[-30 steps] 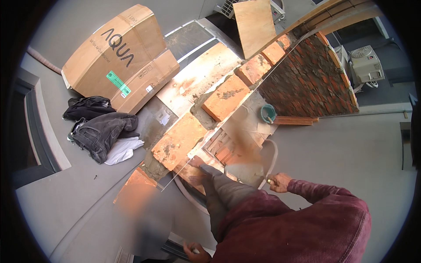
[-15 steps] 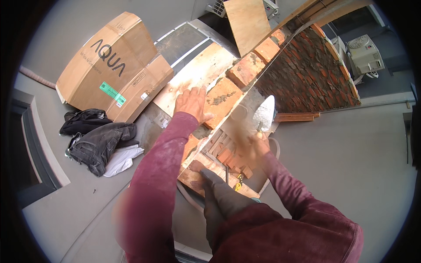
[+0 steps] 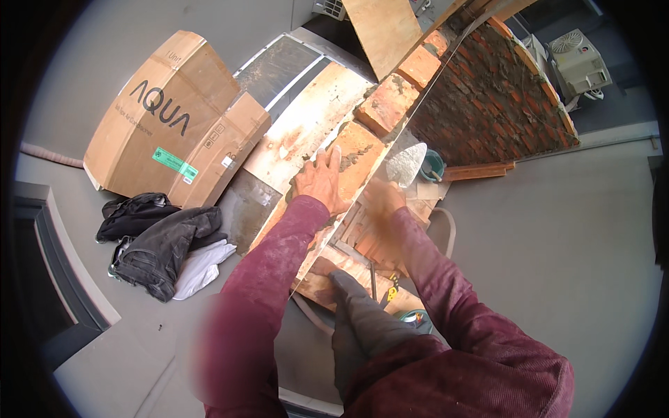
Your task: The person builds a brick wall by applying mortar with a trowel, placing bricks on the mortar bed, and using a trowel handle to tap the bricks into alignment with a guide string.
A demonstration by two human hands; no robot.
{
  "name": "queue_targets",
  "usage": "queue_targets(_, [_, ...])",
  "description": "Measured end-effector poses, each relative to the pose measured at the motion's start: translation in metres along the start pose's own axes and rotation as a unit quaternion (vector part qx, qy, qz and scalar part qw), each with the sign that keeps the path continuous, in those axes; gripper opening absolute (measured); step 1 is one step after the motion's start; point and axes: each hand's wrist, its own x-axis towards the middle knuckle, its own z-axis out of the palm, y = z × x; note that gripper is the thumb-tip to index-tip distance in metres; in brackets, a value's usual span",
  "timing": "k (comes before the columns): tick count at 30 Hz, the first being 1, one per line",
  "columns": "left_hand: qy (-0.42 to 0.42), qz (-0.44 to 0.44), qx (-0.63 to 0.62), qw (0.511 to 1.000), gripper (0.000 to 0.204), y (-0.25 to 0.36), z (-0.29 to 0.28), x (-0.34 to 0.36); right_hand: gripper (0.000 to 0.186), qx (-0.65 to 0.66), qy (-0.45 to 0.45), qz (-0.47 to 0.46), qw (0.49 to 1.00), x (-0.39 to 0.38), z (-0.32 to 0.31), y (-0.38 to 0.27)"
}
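Both of your hands have shifted since the frame half a second ago: your left hand (image 3: 319, 182) has moved slightly toward you along the row of bricks (image 3: 389, 104), and the trowel (image 3: 405, 164) in your right hand (image 3: 394, 198) has come closer to the row. Judged from this, your work is now centred on the near end of one orange brick (image 3: 362, 139), which lies flat in the row, a grey smear of mortar on its top, with the next brick beyond it and your left hand at its near end. Your left fingers are spread, their tips resting at the brick's edge and pinching nothing. Your right fingers appear wrapped round the trowel's handle, though blur hides each one. Note the pointed, whitish blade on the right side of the row, just beside the teal bucket (image 3: 433, 166); whether it carries mortar or touches the brickwork you cannot tell. Writing is confined mainly to the tall cardboard carton (image 3: 164, 118) at left: large dark capitals, smaller lines of print, boxed symbols, a green label (image 3: 175, 164) and a small white sticker (image 3: 227, 161), both too fine to read.
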Motion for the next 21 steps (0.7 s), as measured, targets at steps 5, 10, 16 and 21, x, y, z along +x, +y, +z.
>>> queue_targets(5, [-0.003, 0.012, -0.006, 1.0, 0.122, -0.001, 0.0, 0.002, 0.028, -0.055, 0.049, -0.041, 0.996, -0.013, 0.024, 0.001])
queue_targets(10, [0.016, 0.031, 0.002, 0.999, 0.121, 0.003, -0.001, 0.005, 0.026, -0.192, 0.058, -0.072, 0.977, 0.015, 0.002, 0.014])
queue_targets(16, [0.02, 0.02, 0.003, 1.0, 0.118, -0.004, 0.003, 0.003, 0.026, -0.103, 0.074, -0.033, 0.991, 0.015, 0.01, 0.021])
queue_targets(21, [0.036, 0.036, -0.004, 0.999, 0.117, 0.001, -0.001, 0.003, 0.028, -0.083, 0.051, -0.035, 0.995, 0.028, -0.004, 0.019])
